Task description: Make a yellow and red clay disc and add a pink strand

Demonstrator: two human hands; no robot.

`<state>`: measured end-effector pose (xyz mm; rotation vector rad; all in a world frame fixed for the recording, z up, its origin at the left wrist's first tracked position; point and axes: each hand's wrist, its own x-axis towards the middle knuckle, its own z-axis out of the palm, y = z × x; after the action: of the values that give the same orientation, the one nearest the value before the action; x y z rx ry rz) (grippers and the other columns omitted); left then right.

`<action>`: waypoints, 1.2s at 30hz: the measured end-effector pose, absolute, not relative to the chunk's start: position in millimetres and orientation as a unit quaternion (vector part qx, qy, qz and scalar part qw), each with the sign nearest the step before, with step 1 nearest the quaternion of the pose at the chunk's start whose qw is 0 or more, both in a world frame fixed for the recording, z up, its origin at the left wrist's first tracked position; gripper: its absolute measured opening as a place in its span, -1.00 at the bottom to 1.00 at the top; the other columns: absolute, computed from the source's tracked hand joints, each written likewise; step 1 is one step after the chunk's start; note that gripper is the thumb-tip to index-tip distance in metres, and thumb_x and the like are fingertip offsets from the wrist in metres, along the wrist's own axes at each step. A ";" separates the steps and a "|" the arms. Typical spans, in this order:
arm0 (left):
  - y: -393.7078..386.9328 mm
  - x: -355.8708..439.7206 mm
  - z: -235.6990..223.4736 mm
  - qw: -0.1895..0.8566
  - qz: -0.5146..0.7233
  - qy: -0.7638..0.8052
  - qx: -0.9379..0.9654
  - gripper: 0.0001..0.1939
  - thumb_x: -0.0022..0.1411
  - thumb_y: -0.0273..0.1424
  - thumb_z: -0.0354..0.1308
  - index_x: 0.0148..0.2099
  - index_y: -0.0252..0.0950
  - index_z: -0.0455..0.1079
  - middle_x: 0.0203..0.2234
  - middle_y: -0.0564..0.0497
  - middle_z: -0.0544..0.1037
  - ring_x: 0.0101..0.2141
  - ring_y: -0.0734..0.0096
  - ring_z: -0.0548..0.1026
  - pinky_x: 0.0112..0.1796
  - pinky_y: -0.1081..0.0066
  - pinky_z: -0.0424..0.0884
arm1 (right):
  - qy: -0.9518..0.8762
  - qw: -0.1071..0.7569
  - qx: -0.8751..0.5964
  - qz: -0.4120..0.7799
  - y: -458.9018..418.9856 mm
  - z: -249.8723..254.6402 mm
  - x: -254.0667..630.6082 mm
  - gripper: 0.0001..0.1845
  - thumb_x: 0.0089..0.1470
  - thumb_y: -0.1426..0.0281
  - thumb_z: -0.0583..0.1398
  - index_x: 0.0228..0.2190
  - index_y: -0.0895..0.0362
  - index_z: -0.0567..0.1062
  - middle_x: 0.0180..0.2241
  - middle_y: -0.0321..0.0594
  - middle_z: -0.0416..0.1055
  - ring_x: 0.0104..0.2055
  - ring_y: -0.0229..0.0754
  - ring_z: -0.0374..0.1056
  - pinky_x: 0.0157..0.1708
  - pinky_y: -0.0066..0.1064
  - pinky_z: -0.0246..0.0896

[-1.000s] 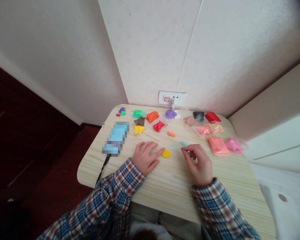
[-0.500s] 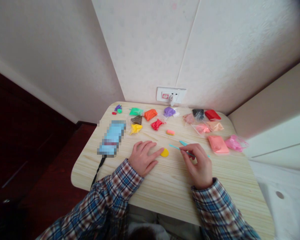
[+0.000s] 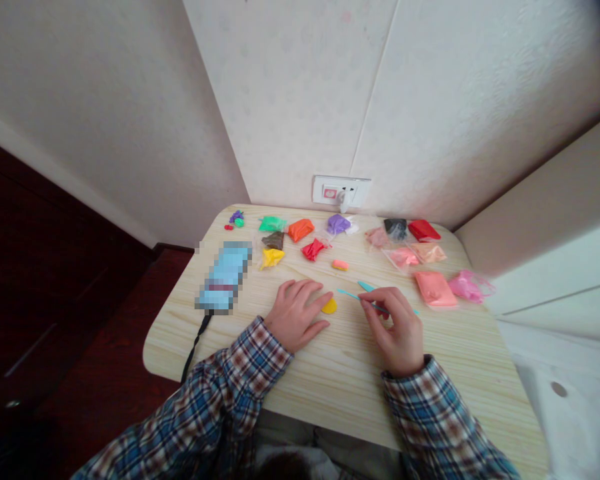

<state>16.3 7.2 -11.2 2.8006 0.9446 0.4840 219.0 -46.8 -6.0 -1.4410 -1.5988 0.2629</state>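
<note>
My left hand (image 3: 300, 315) rests on the table with its fingers spread. Its index finger reaches over the left part of a flat yellow clay disc (image 3: 330, 305). In my right hand (image 3: 394, 328), thumb and fingers pinch a thin blue clay-modelling tool (image 3: 349, 293), whose tip points left above the disc's far side. A second, wider blue tool (image 3: 366, 287) lies just behind those fingers, partly hidden by them. Beyond the disc sits a small pink and yellow clay piece (image 3: 340, 265).
Bags of coloured clay, among them yellow (image 3: 272, 258), red (image 3: 313, 250) and orange-pink (image 3: 435, 289), lie along the back and right. A blurred-out phone-like device (image 3: 225, 277) with a black cable (image 3: 194, 347) is at left. Small clay fruits (image 3: 237, 219) sit in the far left corner.
My left hand has shifted a little to the right, so its fingers cover more of the yellow disc's left side. My right hand and the thin tool have hardly moved.
</note>
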 end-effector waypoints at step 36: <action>12.7 30.6 4.5 0.102 0.268 0.304 0.909 -0.90 0.28 -0.43 0.02 -0.27 -0.30 0.34 -0.37 0.01 0.48 -0.26 0.38 0.41 -0.14 0.35 0.30 | -0.655 0.467 -0.585 0.107 -48.6 -6.3 220.6 -0.90 0.14 0.44 0.11 -0.35 0.10 0.43 -0.41 -0.22 0.35 -0.43 -0.23 0.26 -0.53 -0.39 0.17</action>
<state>30.6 12.7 4.5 2.6822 0.8975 0.7901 220.6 -48.6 -6.3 -1.4348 -1.6070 0.2620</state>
